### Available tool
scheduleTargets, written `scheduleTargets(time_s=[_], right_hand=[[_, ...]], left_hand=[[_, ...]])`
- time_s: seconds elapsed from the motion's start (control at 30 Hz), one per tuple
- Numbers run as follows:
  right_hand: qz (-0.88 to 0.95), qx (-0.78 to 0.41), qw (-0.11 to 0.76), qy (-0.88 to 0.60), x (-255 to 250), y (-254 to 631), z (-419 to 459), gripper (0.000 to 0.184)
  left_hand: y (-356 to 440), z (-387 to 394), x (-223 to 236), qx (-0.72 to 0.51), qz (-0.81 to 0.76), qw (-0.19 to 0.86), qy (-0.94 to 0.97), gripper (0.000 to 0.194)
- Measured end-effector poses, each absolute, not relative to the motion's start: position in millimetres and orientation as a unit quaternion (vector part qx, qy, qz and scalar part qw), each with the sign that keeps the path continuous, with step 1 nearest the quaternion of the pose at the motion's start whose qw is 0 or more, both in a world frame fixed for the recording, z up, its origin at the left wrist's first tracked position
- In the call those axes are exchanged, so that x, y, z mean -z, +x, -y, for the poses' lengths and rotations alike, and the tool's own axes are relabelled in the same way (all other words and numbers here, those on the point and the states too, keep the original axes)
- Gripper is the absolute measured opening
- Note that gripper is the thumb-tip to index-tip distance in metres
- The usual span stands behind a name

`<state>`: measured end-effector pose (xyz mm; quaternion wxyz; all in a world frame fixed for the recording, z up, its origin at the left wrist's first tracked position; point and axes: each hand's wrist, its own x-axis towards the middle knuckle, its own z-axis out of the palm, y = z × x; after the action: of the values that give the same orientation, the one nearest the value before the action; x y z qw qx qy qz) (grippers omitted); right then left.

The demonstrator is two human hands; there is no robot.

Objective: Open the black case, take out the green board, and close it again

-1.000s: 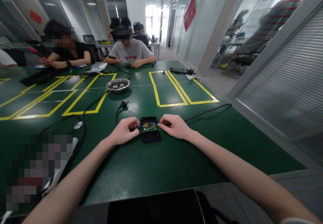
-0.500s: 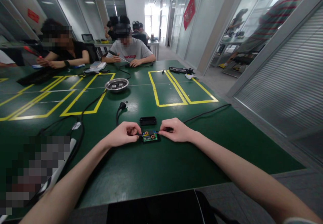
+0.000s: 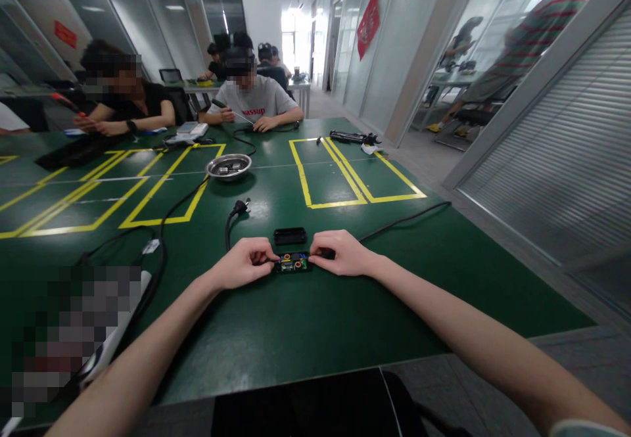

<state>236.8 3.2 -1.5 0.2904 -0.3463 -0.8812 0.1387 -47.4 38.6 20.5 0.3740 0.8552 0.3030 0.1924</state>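
A small green circuit board point(image 3: 294, 263) with copper coils lies inside a black plastic case half point(image 3: 309, 268) on the table in front of me. At its left end my left hand point(image 3: 246, 264) is closed, thumb and forefinger pinching a black cable end where it meets the board. The fingers of my right hand point(image 3: 341, 253) pinch the cable end at the opposite side. Most of each held cable end is covered by my fingers. Just beyond the board lies the other black case half point(image 3: 290, 236), hollow side up. A black power plug point(image 3: 240, 206) rests behind my left hand, its cord running down toward it.
The green table point(image 3: 276, 345) carries a steel bowl point(image 3: 228, 167) with metal parts, yellow tape rectangles point(image 3: 338, 206) and a black tripod-like item point(image 3: 353, 137). A white power strip point(image 3: 116, 335) lies at left. Across the table, a person point(image 3: 254, 98) holds a screwdriver.
The circuit board has gone down into the black case half, so less of its green edge shows. Both hands stay at its ends, with only a slight shift.
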Motion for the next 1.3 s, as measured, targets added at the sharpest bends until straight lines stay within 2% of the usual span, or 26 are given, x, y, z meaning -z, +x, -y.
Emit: scheduleTargets(time_s=[0.13, 0.3, 0.63, 0.77, 0.87, 0.93, 1.1, 1.3], right_hand=[[0.87, -0.164, 0.308, -0.349, 3.0, 237.4, -4.7, 0.007], [0.874, -0.178, 0.309, -0.33, 2.1, 239.2, -6.7, 0.01], [0.902, -0.158, 0.232, -0.327, -8.5, 242.6, -4.6, 0.011], [0.891, -0.122, 0.278, -0.336, -5.3, 237.9, -3.6, 0.01], [0.86, -0.083, 0.333, -0.379, 4.0, 230.0, -6.2, 0.03], [0.845, -0.074, 0.33, -0.415, 11.1, 225.5, -9.2, 0.039], [0.831, -0.129, 0.325, -0.434, 17.7, 224.2, -13.0, 0.027], [0.774, -0.251, 0.39, -0.432, 14.9, 225.4, -13.1, 0.041]], left_hand=[[-46.9, -37.1, -18.8, -0.215, -0.278, 0.294, 0.889, 0.014], [-46.4, -34.7, -17.2, -0.225, -0.26, 0.253, 0.904, 0.014], [-45.1, -33.2, -19.6, -0.199, -0.273, 0.202, 0.919, 0.016], [-43.4, -32.3, -16.8, -0.242, -0.279, 0.168, 0.914, 0.017], [-40.1, -34.3, -11.1, -0.282, -0.318, 0.143, 0.894, 0.034], [-38.1, -36.8, -6.2, -0.286, -0.345, 0.135, 0.884, 0.041], [-37.7, -42.1, 1.4, -0.294, -0.378, 0.201, 0.855, 0.038], [-35.9, -40.9, -3.9, -0.341, -0.377, 0.364, 0.78, 0.041]])
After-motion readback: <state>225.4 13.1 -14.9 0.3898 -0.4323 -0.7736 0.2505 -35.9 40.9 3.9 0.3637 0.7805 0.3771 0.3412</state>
